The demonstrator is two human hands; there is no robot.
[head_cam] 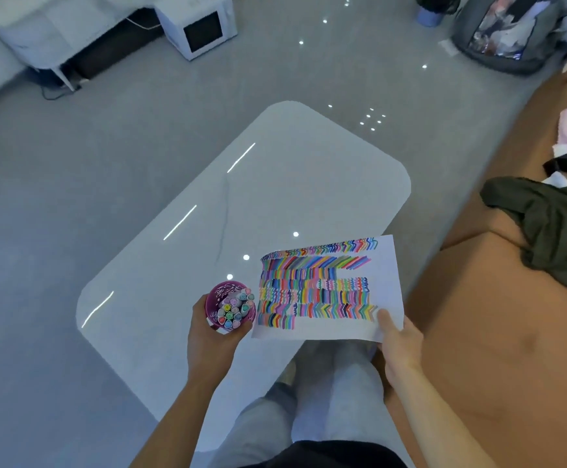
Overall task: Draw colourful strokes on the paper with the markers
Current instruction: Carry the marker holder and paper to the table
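Left hand (212,336) grips marker cup (229,307); right hand (398,342) pinches paper (386,282) at desk (275,184) near edge.

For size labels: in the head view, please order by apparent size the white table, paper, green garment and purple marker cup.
1. white table
2. paper and green garment, about alike; the frame edge crops the garment
3. purple marker cup

Glossy white rounded-corner table (275,197) ahead of both hands: open surface, free passage. Between hands, narrow gap: purple plastic cup of markers (229,307) gripped by left hand (212,336), white paper sheet covered in coloured strokes (386,265) pinched by right hand (398,339). Right of right hand: brown sofa (477,332), dark green crumpled garment (552,224). Under hands: knees in grey trousers (336,383).
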